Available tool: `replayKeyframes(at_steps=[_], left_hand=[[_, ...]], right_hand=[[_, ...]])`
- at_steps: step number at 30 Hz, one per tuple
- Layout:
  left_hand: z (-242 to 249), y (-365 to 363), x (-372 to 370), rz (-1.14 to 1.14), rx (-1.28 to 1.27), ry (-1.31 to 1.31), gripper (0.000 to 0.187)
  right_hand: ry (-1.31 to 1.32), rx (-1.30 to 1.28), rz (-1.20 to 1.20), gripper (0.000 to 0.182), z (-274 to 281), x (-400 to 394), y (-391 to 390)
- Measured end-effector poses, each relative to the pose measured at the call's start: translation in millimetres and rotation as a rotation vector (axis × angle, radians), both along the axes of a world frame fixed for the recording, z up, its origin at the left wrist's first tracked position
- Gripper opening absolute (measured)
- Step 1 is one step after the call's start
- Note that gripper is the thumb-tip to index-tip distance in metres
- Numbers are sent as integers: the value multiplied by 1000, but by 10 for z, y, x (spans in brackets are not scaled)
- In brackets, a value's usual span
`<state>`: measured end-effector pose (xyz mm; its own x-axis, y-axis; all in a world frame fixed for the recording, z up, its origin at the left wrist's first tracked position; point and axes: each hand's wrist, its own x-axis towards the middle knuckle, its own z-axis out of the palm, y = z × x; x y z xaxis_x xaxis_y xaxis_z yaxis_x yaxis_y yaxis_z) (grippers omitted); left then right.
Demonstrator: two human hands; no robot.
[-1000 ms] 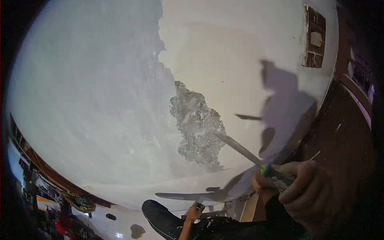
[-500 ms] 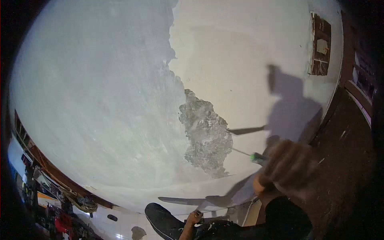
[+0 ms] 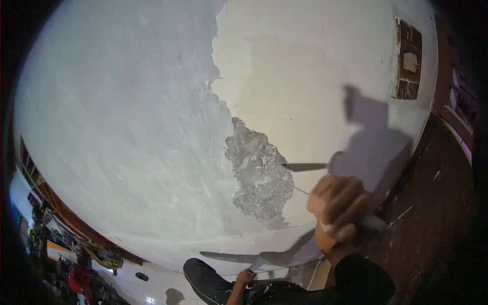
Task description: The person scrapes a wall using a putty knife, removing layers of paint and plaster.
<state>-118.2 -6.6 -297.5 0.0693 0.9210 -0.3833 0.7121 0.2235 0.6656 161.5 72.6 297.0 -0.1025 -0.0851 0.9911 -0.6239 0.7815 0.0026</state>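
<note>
My right hand (image 3: 341, 206) is closed in a fist around what looks like a putty knife, whose thin metal blade (image 3: 302, 190) shows edge-on. The fist hides its handle. The blade's tip reaches the right edge of a rough grey patch (image 3: 262, 178) on the pale wall (image 3: 305, 71). Low in the view, my left hand (image 3: 245, 277) is closed beside a dark shoe (image 3: 207, 280). What it grips is mostly hidden, though a long, flat shadow (image 3: 229, 255) lies on the wall above it.
Whitish coating (image 3: 127, 127) covers the wall's left side. An opening (image 3: 408, 58) with a brown frame is set in the wall at upper right. Brown ground (image 3: 432, 213) lies at right. Tools and a red object (image 3: 77, 282) crowd the lower left. A grey blotch (image 3: 174, 296) marks the tiles.
My right hand has moved left and slightly up, turning so that the green and black handle is now hidden. My left hand has barely moved.
</note>
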Motion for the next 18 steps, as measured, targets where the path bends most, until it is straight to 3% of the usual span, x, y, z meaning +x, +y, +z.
replayKeyframes(at_steps=[3, 6, 8, 9, 12, 15, 16, 18], left_hand=[[284, -31, 57, -5, 23, 63, 41], [304, -11, 58, 24, -56, 51, 44], [271, -43, 60, 0, 45, 63, 41], [238, -42, 50, -12, 99, 70, 40], [364, -20, 94, 68, -85, 32, 40], [50, -10, -5, -7, 8, 55, 41], [-1, -49, 15, -162, 243, 242, 39], [79, 11, -13, -127, 123, 139, 39]], right_hand=[[-14, 139, 25, 23, 167, 154, -107], [-10, 189, 6, 22, 241, 198, -144], [-3, 187, -19, 22, 270, 199, -118], [0, 174, -42, 22, 269, 183, -44], [2, 24, -174, 25, 154, -16, 322], [-12, -9, -88, 31, -54, -180, 643], [-15, -1, -43, 29, -101, -197, 583], [61, -110, -92, 38, -91, -197, 360]])
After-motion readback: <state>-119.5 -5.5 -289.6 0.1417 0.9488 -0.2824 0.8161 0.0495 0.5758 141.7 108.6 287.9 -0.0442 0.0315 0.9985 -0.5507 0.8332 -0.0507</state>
